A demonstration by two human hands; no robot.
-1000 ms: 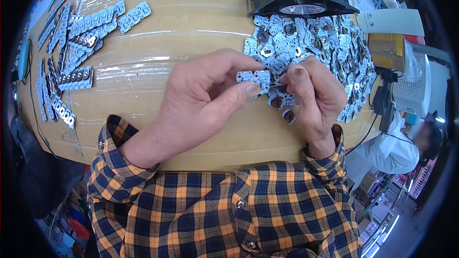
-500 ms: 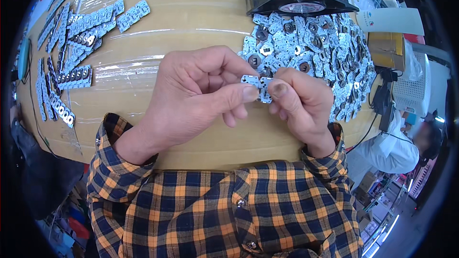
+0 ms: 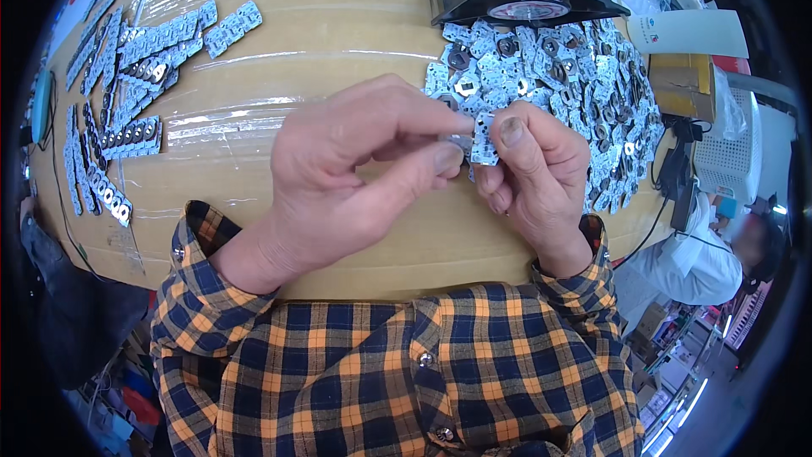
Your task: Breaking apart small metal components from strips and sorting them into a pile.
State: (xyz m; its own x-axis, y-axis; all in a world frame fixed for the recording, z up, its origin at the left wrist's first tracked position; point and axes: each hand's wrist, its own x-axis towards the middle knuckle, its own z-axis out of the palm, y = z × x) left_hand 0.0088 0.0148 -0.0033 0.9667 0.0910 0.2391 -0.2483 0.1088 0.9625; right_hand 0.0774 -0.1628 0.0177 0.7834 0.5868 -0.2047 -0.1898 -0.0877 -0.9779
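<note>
Your left hand (image 3: 355,173) and right hand (image 3: 529,173) each close a fingertip grip on one small pale-blue perforated metal plate (image 3: 484,140), held above the film-wrapped tan tabletop (image 3: 338,25), just beside the heaped matching plates (image 3: 575,68).

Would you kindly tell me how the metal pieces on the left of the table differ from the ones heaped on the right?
The left pieces lie flat in joined strips, set out in rows; the right heap is loose, jumbled single pieces. The left pieces lie apart from both hands; the right heap lies just behind the right hand. Both are small, silvery stamped plates.
</note>
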